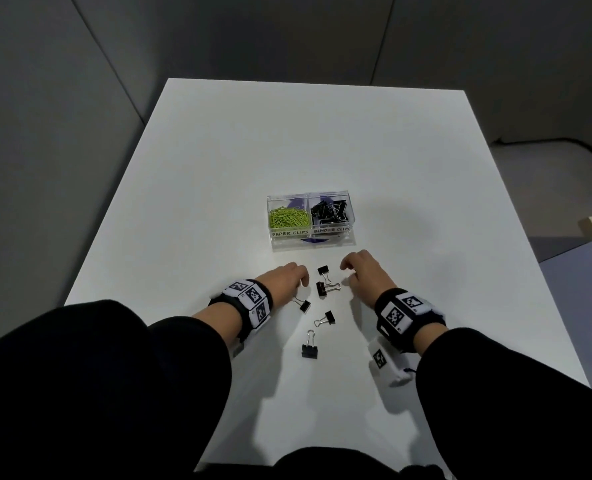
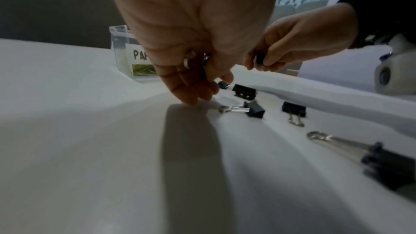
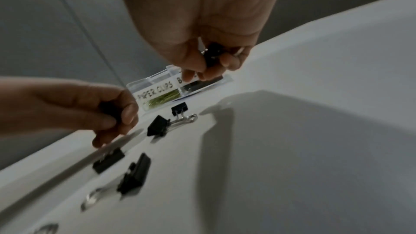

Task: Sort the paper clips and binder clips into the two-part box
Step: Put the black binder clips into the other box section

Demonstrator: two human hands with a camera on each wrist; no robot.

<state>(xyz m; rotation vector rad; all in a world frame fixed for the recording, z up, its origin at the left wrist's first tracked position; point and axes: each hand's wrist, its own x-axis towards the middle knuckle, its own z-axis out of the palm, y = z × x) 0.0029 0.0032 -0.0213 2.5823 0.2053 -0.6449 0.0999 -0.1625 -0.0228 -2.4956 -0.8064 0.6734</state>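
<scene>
Nearest clip: a small black steel binder clip with folded-out wire handles (image 1: pixel 309 349) lies alone on the white desk (image 1: pixel 218 188), low in the head frame, between your forearms.
Middle clips: two more black binder clips, one just below your left wrist (image 1: pixel 304 305) and one right of it (image 1: pixel 327 318), lie apart from each other.
Far clips: two lie close together between your hands (image 1: pixel 323 288), (image 1: pixel 323 270); their wire loops seem to cross.
Left hand (image 1: pixel 285 277): your grip is curled round a black binder clip (image 2: pixel 203 65), seen in the left wrist view.
Right hand (image 1: pixel 363 273): your grip pinches another black clip (image 3: pixel 212 53) under the fingers.
Handling: you can expect these to be light, rigid and hard-edged, with a smooth painted body that may slip; pinch across the flat black sides or hook a wire loop. Nothing fragile.
Box: the clear plastic two-part box (image 1: pixel 351 216) sits above your hands in the frame; green paper clips (image 1: pixel 289 217) fill its left part, black binder clips (image 1: pixel 330 213) its right, labelled so.
Judgement: only binder clips remain loose, so everything goes right.
</scene>
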